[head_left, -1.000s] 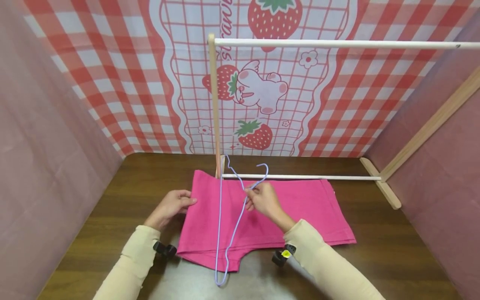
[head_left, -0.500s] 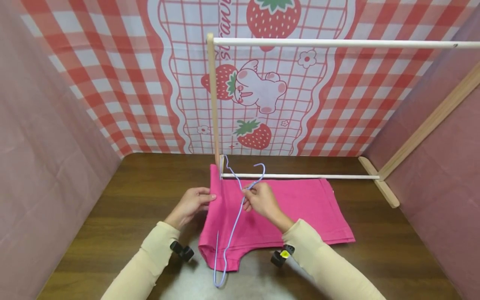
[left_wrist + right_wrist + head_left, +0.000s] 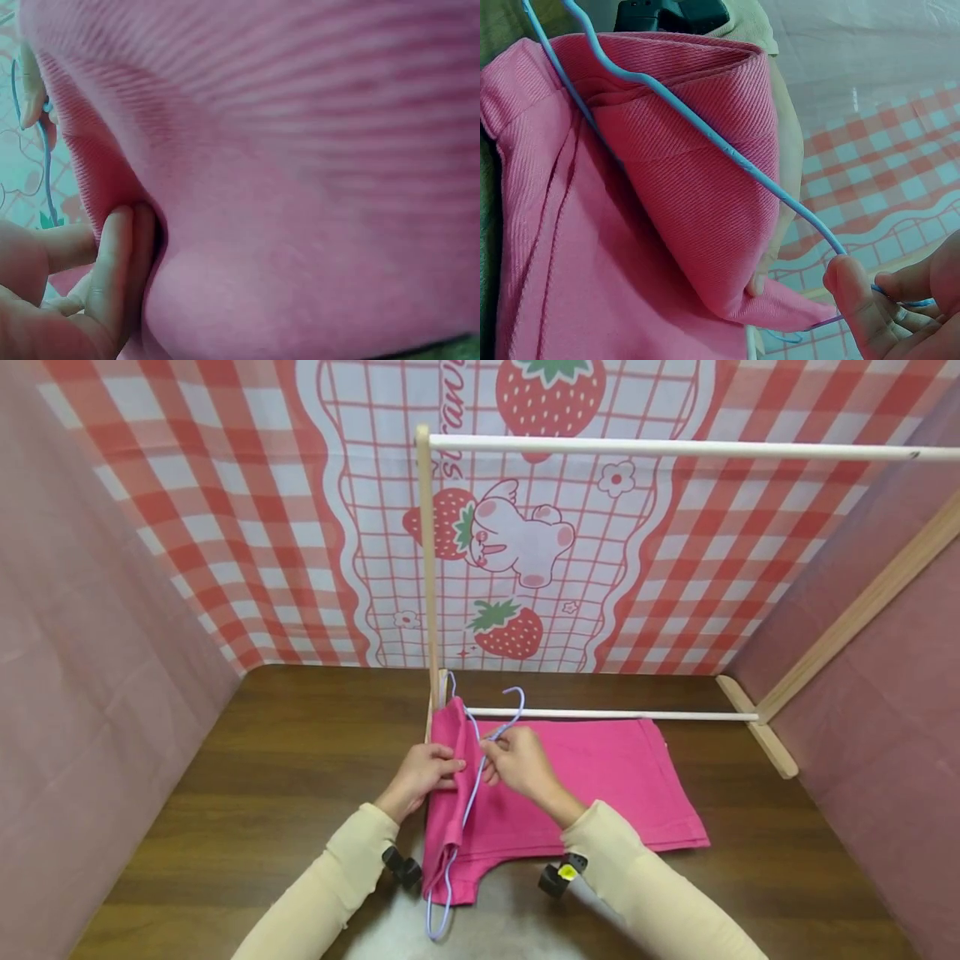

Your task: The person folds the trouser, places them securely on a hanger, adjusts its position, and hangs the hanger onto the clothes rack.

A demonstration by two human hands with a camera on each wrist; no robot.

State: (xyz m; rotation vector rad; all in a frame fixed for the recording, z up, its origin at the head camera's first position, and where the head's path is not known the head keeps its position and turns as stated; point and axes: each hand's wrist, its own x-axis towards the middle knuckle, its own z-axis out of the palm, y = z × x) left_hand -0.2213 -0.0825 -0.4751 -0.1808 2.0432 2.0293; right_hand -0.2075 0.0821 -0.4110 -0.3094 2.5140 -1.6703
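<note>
A folded pair of pink pants point(image 3: 600, 785) lies flat on the table, its left end raised and doubled over to the right. My left hand point(image 3: 423, 774) pinches that raised end, thumb on one side and fingers behind the cloth. A light purple-blue wire hanger point(image 3: 739, 159) stands on its side, with its lower loop beyond the near edge of the pants. My right hand point(image 3: 521, 764) pinches the hanger just below its hook. The folded flap passes between the hanger's wires, so the far wire is mostly hidden by cloth.
A wooden rack with a white top rail point(image 3: 637, 447) and a white lower rail point(image 3: 600, 714) stands behind the pants. Its left post point(image 3: 429, 568) rises close to the hanger's far end. A checked strawberry cloth point(image 3: 300, 568) hangs at the back.
My left hand has lifted the left end of the pants and carried it rightward, folding it through the hanger. The right hand stays nearly still, holding the hanger.
</note>
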